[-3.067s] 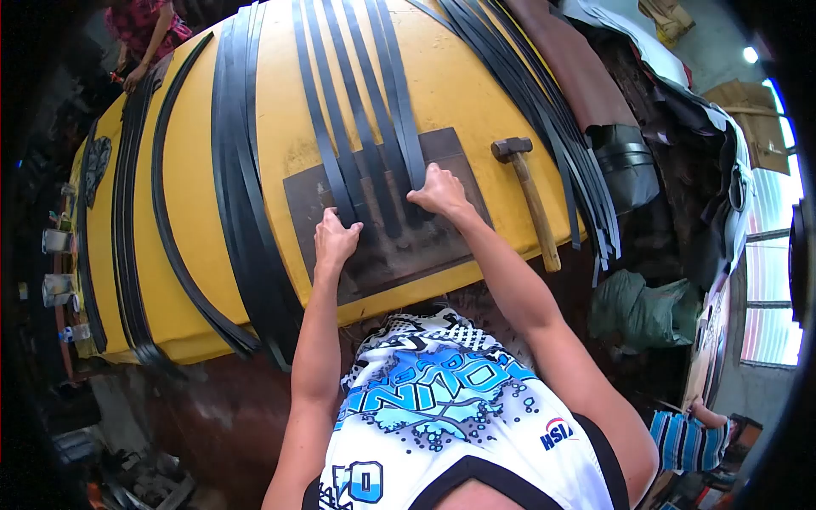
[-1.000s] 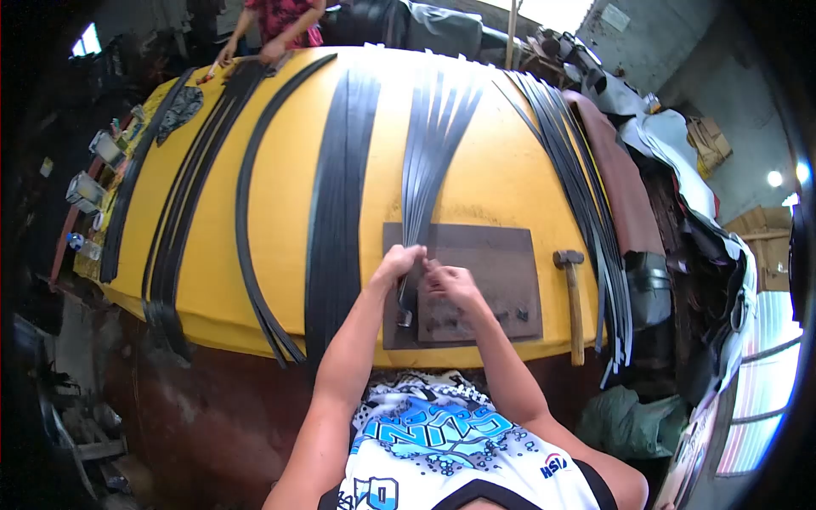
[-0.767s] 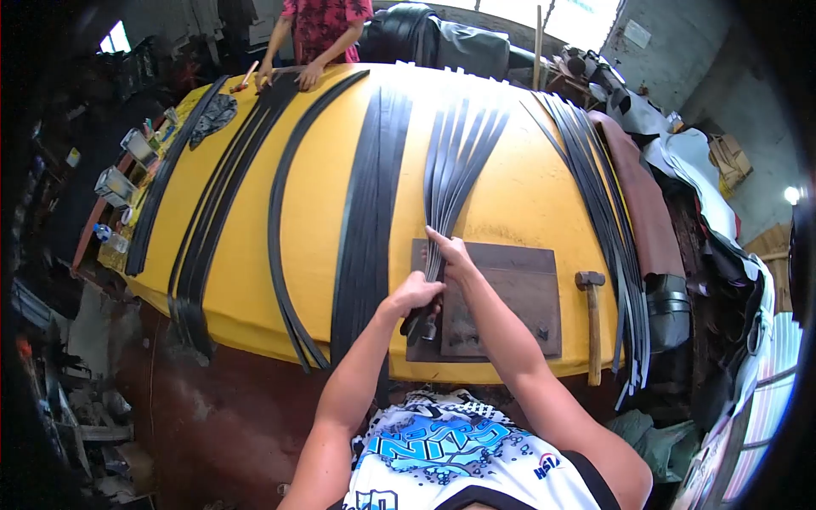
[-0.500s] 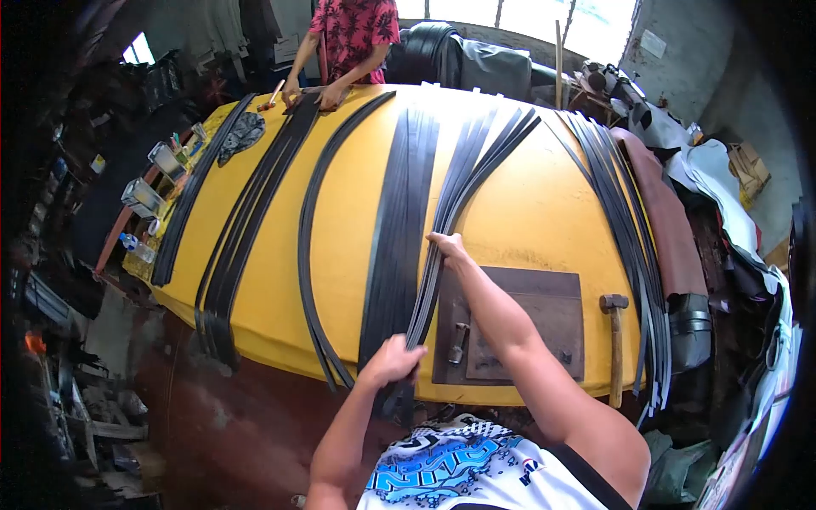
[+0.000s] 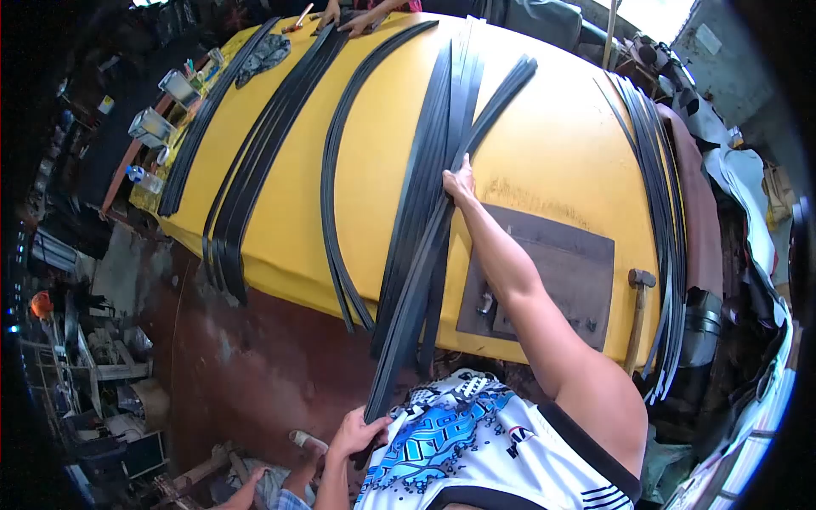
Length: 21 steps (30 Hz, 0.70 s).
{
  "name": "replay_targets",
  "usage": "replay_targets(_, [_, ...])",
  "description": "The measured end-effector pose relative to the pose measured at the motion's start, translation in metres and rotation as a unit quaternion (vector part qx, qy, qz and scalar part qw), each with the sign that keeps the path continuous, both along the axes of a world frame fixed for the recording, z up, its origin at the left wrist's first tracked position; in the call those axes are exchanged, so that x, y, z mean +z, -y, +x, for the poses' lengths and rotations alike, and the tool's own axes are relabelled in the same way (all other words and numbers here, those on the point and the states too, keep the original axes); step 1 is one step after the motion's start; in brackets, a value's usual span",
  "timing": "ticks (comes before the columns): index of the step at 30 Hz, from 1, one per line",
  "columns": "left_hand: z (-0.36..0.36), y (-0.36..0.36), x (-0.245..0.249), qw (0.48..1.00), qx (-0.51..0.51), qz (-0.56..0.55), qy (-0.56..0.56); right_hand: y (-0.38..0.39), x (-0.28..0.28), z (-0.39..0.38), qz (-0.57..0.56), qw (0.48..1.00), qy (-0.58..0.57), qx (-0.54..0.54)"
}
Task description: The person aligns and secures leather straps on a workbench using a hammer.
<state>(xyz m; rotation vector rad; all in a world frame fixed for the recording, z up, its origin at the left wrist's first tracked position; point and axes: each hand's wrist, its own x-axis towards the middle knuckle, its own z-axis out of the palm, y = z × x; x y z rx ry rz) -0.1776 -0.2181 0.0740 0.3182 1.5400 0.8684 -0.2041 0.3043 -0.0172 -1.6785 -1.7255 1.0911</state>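
A bundle of long black strips [image 5: 410, 278] runs slantwise over the near edge of the yellow table [image 5: 544, 144]. My right hand [image 5: 460, 183] is closed round the bundle over the table. Lower down, my left hand [image 5: 357, 432] grips the bundle's near end beside my shirt, off the table edge. Beneath and beside the held bundle lies another wide stack of black strips [image 5: 416, 183]. To the left, a curved pair of strip bundles [image 5: 330, 161] rests on the yellow surface.
A dark board [image 5: 552, 246] and a hammer [image 5: 637, 319] lie at the right. More strips [image 5: 659, 204] hang near the right edge, others [image 5: 272, 153] lie left. A co-worker's hands [image 5: 361, 23] touch strips at the far side. Another person's arm and foot [image 5: 306, 442] show below.
My left hand has moved down and left, drawing the strips' near end off the table. My right hand still grips the bundle, which now crosses the neighbouring stack. The view has shifted.
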Motion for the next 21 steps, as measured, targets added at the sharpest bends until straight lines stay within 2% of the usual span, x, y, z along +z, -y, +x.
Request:
replay_targets(2, [-0.001,0.002,-0.008,1.0,0.021,0.005,0.011,-0.001,-0.003,-0.004,0.001,1.0,0.026,-0.001])
replay_targets(3, [0.0,0.007,-0.016,1.0,0.027,-0.01,0.011,0.003,0.004,0.002,-0.044,0.999,0.031,0.009])
replay_targets(5, [0.004,0.023,-0.031,1.0,0.011,-0.017,0.024,0.022,0.002,0.016,0.015,0.997,0.074,0.033])
replay_targets(7, [0.014,0.05,-0.056,0.998,-0.008,-0.048,0.032,0.045,-0.005,0.036,0.006,0.996,0.069,0.058])
replay_targets(9, [0.021,0.065,-0.075,0.985,-0.079,-0.018,-0.15,0.047,-0.011,0.043,0.006,0.996,0.056,0.076])
replay_targets(10, [0.023,0.062,-0.081,0.986,-0.058,0.022,-0.157,0.04,-0.014,0.042,0.023,0.995,0.057,0.08])
replay_targets(11, [0.023,0.046,-0.076,0.985,-0.059,0.024,-0.158,0.028,-0.02,0.039,0.041,0.994,0.057,0.086])
replay_targets(13, [0.019,0.001,-0.07,0.999,0.014,0.037,-0.024,-0.024,-0.038,0.024,0.078,0.993,0.03,0.082])
replay_targets(14, [0.017,-0.022,-0.072,0.997,-0.012,0.066,-0.039,-0.047,-0.029,0.019,0.083,0.993,0.033,0.082])
replay_targets(16, [0.016,-0.068,-0.083,0.995,-0.035,0.083,-0.039,-0.075,-0.003,0.013,0.05,0.981,0.16,0.1])
replay_targets(17, [0.019,-0.088,-0.087,0.997,-0.033,0.073,-0.023,-0.074,0.013,0.014,0.061,0.976,0.192,0.088])
replay_targets(19, [0.027,-0.124,-0.092,0.997,-0.001,0.063,-0.036,-0.035,0.059,0.027,0.078,0.982,0.159,0.073])
replay_targets(21, [0.033,-0.139,-0.105,0.994,0.004,0.088,-0.064,-0.012,0.059,0.049,0.128,0.978,0.132,0.1])
